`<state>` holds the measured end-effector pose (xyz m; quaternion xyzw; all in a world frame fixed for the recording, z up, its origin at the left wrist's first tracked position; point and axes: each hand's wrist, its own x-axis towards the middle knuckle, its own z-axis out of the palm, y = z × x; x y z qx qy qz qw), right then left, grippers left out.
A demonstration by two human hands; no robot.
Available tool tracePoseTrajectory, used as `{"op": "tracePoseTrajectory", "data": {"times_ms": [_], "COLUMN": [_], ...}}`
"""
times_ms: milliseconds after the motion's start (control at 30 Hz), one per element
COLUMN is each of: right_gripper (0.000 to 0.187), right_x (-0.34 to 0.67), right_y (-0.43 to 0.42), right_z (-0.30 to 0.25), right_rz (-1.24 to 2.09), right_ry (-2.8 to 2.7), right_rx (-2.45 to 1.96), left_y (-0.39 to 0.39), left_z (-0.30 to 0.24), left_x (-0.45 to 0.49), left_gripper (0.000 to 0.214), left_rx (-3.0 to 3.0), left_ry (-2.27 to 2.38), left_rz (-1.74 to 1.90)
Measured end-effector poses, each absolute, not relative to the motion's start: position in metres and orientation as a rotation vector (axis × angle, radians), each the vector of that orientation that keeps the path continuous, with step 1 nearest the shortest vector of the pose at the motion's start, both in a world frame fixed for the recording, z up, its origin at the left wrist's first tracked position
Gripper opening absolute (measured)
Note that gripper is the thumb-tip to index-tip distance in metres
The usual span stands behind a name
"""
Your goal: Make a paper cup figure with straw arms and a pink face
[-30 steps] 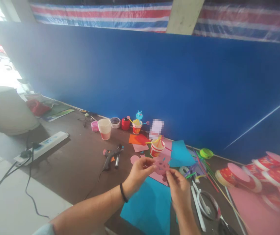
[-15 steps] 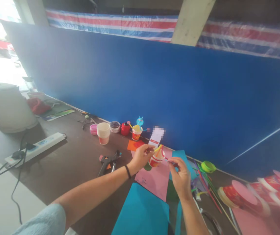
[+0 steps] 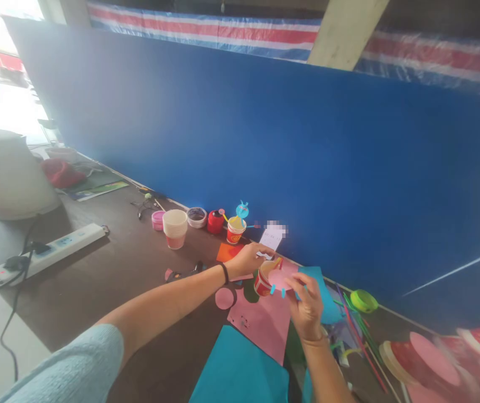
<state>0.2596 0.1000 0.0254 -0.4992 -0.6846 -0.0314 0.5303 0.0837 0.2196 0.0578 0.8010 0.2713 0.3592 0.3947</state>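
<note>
Disc [image 3: 279,279], edge pinched btw R hand [image 3: 307,308] fingertips, in front of cup [image 3: 261,284], L hand [image 3: 248,260] grip unclear

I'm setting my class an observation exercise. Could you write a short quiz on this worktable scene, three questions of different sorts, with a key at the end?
1. What does the person's right hand hold?
2. True or false: the stack of paper cups stands on a sheet of blue paper.
3. Which of these is nearest that stack?
A) the green ring
B) the pink tub
C) the power strip

Key
1. A pink disc with blue pieces at its edge.
2. False: the stack stands on the brown tabletop.
3. B.
</note>
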Motion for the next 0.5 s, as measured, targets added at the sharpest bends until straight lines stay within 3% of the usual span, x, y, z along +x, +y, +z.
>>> {"op": "tracePoseTrajectory", "data": {"times_ms": [133,500], "right_gripper": [0.012,0.032], "right_x": [0.26,0.266], "right_y": [0.11,0.131], "right_z": [0.024,0.037], "right_rz": [0.059,0.587], "right_ry": [-1.548,-1.324], "right_rx": [-1.285,-1.445], "left_y": [0.224,0.229], "left_z": [0.06,0.064], "left_x": [0.084,0.096], "left_gripper": [0.038,0.041], "left_rx": [1.93,1.818], "left_ry": [0.676,0.606], "left_rz": [0.817,0.696]}}
